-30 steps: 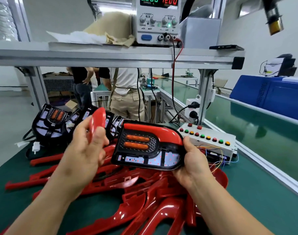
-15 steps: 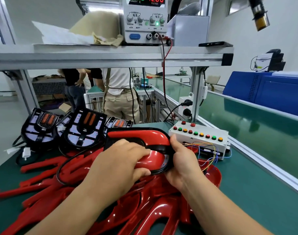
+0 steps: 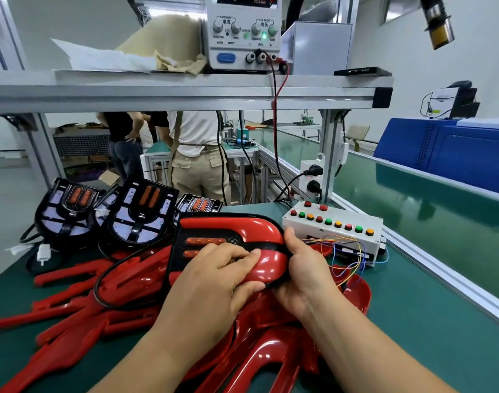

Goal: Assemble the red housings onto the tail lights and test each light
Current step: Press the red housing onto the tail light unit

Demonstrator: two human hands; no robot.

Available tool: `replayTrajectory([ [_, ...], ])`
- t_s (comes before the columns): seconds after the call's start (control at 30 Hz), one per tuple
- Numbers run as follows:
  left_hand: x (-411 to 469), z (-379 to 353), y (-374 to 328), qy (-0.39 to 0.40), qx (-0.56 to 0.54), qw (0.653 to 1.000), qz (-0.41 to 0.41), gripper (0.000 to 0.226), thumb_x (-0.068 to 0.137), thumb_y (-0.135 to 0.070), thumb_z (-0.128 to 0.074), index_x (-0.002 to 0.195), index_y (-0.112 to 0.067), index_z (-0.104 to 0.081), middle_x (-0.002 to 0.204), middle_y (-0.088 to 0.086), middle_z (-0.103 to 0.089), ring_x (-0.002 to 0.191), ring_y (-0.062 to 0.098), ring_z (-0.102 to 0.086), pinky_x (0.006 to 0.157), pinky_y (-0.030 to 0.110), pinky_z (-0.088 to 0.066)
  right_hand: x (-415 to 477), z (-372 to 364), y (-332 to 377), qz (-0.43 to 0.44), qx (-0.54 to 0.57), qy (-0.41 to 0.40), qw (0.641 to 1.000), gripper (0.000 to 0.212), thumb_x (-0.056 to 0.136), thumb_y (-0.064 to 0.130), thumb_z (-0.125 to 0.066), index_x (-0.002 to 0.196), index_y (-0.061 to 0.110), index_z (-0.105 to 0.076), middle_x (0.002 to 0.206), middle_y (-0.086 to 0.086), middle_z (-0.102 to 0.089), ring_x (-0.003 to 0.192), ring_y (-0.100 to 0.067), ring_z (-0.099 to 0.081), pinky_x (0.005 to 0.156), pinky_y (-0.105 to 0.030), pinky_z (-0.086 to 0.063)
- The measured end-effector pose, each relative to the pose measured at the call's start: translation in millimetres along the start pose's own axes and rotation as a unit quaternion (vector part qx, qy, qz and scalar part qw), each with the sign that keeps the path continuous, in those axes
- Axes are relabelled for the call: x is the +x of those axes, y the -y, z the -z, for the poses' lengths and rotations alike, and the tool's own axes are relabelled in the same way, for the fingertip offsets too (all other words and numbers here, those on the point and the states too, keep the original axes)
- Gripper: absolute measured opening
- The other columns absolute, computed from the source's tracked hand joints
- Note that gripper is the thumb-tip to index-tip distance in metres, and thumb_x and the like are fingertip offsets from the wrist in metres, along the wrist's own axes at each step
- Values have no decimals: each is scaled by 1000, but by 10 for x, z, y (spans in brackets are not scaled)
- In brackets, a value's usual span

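I hold a black tail light (image 3: 185, 245) with two orange lenses above a heap of loose red housings (image 3: 123, 293). A glossy red housing (image 3: 254, 231) curves round its top and right end. My left hand (image 3: 214, 282) lies over the lower arm of that housing, fingers on top and thumb under its edge. My right hand (image 3: 302, 268) grips the light's right end, thumb on the black band between the red arms. A black cable (image 3: 100, 285) loops from the light to the left.
Three bare tail lights (image 3: 140, 214) lean at the back left of the green mat. A white button box (image 3: 333, 225) with coloured wires sits to the right. A power supply (image 3: 242, 32) stands on the shelf overhead. People stand behind the bench.
One second ago my left hand held a red housing piece up beside the light. It has since come down onto the light's lower right, and the light now sits lower, over the heap.
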State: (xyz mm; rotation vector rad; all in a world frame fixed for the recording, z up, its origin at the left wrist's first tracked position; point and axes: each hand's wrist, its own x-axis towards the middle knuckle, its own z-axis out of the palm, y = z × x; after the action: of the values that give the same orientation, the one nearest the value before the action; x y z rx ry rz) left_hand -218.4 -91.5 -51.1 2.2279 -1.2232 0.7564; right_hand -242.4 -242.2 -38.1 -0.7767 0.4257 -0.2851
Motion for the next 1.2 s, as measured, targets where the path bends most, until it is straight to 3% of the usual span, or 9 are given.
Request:
replayTrajectory([
  [0.27,-52,44,19,-39,16,999,-17,38,84,-24,-71,123,-20,-70,107,-5,-63,96,15,-55,83,27,-50,-4,-7,8,9,-7,16,1000,47,101,38,-45,114,-4,-61,99,-25,-71,92,-38,-70,81,-48,-56],
  [0.5,-30,52,-34,-19,-1,1000,-24,45,73,-10,-83,116,-21,-73,104,-4,-67,91,14,-59,79,18,-46,5,11,10,4,-10,27,1000,48,102,39,-43,112,-4,-61,95,-26,-72,85,-39,-72,71,-45,-58],
  [0.67,-58,64,-4,-11,-3,999,-42,48,78,4,-75,119,-19,-72,111,-1,-69,96,18,-63,78,30,-56,31,24,5,15,-14,24,1000,48,101,40,-44,112,-3,-62,99,-26,-71,89,-39,-71,77,-49,-57],
  [0.77,-74,101,60,-45,-18,998,-27,34,81,-7,-69,111,-21,-75,107,-9,-73,98,8,-65,83,24,-54,52,34,-2,21,-16,26,999,45,101,39,-44,105,-1,-64,93,-24,-73,80,-36,-72,66,-46,-59],
  [0.87,-64,156,112,-72,6,997,3,34,82,-34,-71,114,-23,-73,103,-13,-70,96,10,-61,84,31,-53,70,31,-2,31,-17,15,999,42,101,37,-46,104,1,-65,92,-22,-73,80,-35,-73,70,-47,-59],
  [0.97,-60,237,192,-4,54,986,155,76,72,-80,-48,139,-45,-48,135,-9,-49,122,19,-41,103,43,-39,72,27,1,27,-10,12,1000,39,100,38,-47,104,3,-65,92,-20,-74,81,-35,-73,71,-48,-59],
  [1.07,-117,259,329,92,-76,962,245,86,55,-98,-41,131,-79,-5,150,-34,8,145,15,-14,117,48,-27,81,27,1,26,-7,9,1000,38,100,38,-49,103,4,-66,91,-20,-74,80,-35,-73,70,-50,-59],
  [1.13,-139,252,393,91,-147,962,212,75,58,-90,-51,125,-83,-17,143,-45,23,143,-8,8,118,42,-17,85,29,2,24,-8,8,1000,38,100,38,-48,104,4,-65,90,-20,-74,78,-34,-73,71,-50,-59],
  [1.2,-143,235,426,63,-159,973,155,49,66,-76,-57,113,-80,-42,148,-44,18,136,-21,16,114,29,-6,88,33,7,23,-6,9,1000,39,100,38,-47,107,3,-64,91,-20,-74,77,-34,-73,68,-48,-59],
])
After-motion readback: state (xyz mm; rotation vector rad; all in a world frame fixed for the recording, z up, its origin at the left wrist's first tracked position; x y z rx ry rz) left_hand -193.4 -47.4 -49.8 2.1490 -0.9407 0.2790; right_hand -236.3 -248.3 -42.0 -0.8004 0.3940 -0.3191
